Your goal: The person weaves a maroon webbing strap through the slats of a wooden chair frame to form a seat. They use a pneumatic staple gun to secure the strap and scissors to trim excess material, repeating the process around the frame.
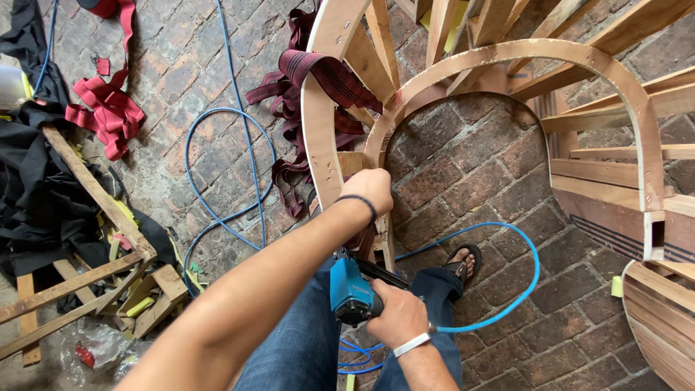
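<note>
My left hand (pixel 371 190) grips the wooden frame (pixel 322 137) at twelve o'clock, steadying it; my right hand (pixel 398 317) closes around the blue staple gun (pixel 353 291), nose aimed at the wood.

Floor under me is old reddish-brown brick paving (pixel 470 159), pretty worn, with pale dusty grey patches toward the left. Daylight's flat and even, no hard shadows. Off to my left there's a heap of crumpled black fabric (pixel 32 188) with rough scrap wooden slats (pixel 87 282) lying across and below it, plus bits of yellow-green offcuts (pixel 141 305) tucked among them. Further up lies a bunched strip of bright red webbing (pixel 108 108). A thin blue air hose (pixel 217 130) loops across the bricks. Crinkled clear plastic wrap (pixel 94 347) sits in the bottom left corner.
</note>
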